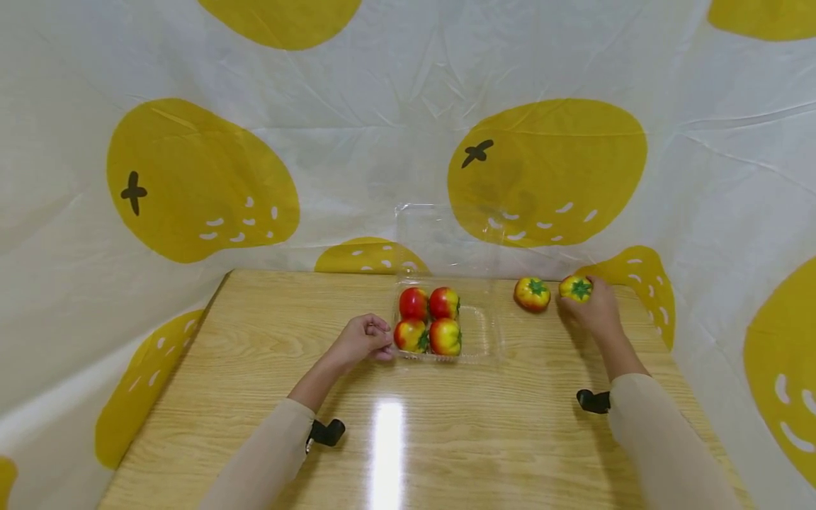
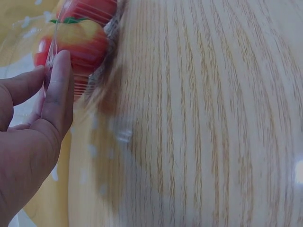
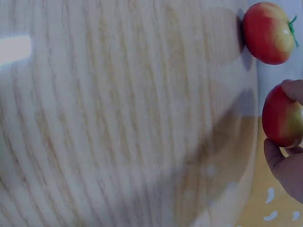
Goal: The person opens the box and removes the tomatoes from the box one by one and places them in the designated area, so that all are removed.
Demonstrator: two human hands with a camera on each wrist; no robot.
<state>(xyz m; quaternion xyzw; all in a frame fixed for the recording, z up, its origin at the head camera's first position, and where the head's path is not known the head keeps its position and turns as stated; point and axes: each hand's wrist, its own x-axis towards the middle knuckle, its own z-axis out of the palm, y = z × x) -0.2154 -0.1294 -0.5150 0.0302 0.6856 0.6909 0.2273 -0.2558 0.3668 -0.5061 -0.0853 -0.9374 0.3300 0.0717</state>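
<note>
A clear plastic clamshell box lies on the table with its lid raised at the back. Several red-and-yellow tomatoes with green leafy tops fill its left and middle, among them a front tomato. At the box's left front, my left hand pinches the thin plastic wall between thumb and fingers, close to a tomato. Far to the right, my right hand grips another tomato, with thumb and fingers on its sides. A loose tomato sits just left of that one.
The wooden table carries a bright light reflection near its front. Behind it and at both sides hangs a white cloth printed with large yellow fruit. Part of the box's right side shows bare plastic.
</note>
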